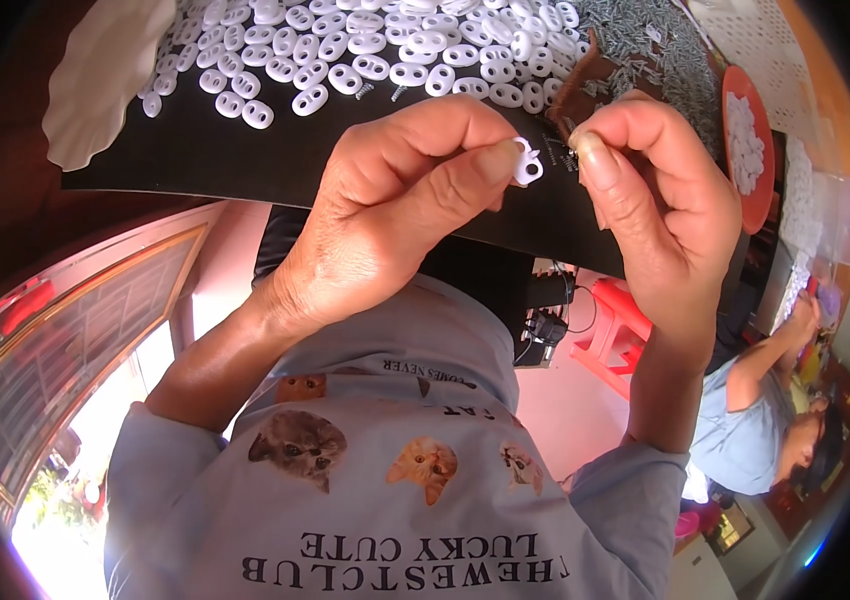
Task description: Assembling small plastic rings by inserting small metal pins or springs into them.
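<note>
Above black table's (215, 155) near edge, small white plastic piece (532, 172): smooth, rounded, dark round hole, tiny prong on edge, rest hidden by thumb. Left hand (395, 195) clamps it between thumb and forefinger. Right hand (660, 190) just beside, apart, pinching small metal bit (572, 155), details too small to tell. Beyond: many white two-holed ovals (370, 67), grey springs (635, 85).

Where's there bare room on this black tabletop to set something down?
Bare black tabletop shows at front left, between the white two-holed pieces, its near edge and the left hand. The far side is crowded: those pieces, then small grey metal parts rightward.
</note>
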Available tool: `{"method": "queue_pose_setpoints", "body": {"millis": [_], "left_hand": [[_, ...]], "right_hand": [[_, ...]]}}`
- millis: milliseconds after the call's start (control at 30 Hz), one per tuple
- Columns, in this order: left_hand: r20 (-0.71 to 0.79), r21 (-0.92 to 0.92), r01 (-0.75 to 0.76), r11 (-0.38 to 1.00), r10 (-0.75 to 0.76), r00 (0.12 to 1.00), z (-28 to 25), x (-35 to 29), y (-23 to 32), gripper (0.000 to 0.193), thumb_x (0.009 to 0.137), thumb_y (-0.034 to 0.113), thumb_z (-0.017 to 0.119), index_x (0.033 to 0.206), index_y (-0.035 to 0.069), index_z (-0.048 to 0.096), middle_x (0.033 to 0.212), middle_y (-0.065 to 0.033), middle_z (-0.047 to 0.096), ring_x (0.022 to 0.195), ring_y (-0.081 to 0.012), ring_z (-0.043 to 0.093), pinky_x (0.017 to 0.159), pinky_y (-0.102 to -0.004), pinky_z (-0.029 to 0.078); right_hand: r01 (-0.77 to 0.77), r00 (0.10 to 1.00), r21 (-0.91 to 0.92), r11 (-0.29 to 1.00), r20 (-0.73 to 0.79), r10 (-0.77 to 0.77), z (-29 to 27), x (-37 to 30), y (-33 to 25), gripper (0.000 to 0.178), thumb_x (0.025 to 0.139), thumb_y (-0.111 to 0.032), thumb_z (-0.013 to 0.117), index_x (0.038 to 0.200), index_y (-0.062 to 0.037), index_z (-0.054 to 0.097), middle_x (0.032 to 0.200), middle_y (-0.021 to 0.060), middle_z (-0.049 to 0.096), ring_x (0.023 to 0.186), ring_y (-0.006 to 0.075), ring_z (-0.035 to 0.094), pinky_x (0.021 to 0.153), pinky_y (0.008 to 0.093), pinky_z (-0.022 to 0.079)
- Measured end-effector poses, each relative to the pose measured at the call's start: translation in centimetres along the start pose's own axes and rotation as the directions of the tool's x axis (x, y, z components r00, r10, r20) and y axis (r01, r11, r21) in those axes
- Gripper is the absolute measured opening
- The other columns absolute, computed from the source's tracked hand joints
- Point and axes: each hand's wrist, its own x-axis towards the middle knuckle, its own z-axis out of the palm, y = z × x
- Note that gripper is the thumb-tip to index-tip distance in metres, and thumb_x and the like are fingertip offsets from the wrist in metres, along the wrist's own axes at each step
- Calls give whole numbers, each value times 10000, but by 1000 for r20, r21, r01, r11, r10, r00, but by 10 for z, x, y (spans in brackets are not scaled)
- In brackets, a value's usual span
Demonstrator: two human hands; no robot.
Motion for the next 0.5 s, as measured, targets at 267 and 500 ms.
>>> {"method": "queue_pose_setpoints", "body": {"millis": [267, 500], "left_hand": [[74, 62, 29, 998, -33, 997, -7, -2, 1, 166, 1050, 166, 523, 1058, 27, 613, 773, 27, 526, 680, -42, 440, 604, -200, 359], [85, 75, -27, 997, 21, 996, -10, -1, -4, 174, 1046, 170, 537, 1058, 14, 611, 770, 25, 534, 699, -39, 455, 631, -194, 382]], "right_hand": [[-127, 989, 15, 992, 81, 125, 5, 7, -7, 88, 985, -65, 593, 1007, 15, 621, 795, -17, 550, 649, 21, 451, 578, 168, 350], [-84, 988, -28, 996, 128, 87, 6, 10, -4, 71, 978, -49, 596, 966, 21, 604, 821, -24, 535, 678, 24, 445, 588, 173, 346]]}}
